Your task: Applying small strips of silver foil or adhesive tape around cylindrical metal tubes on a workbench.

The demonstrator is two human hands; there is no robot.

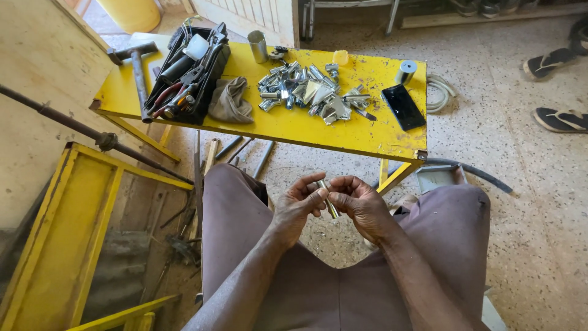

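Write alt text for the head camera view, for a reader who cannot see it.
A seated person's left hand and right hand together hold a short metal tube above their knees. Ahead, a yellow table carries a heap of shiny metal parts, a black tool bag, a hammer, a rag and a phone.

Two bare forearms reach forward from the bottom edge and meet above the seated person's spread knees. The left hand [298,205] and right hand [361,204] face each other, fingers curled inward, fingertips nearly touching, pinching together at the centre, wrists slightly bent
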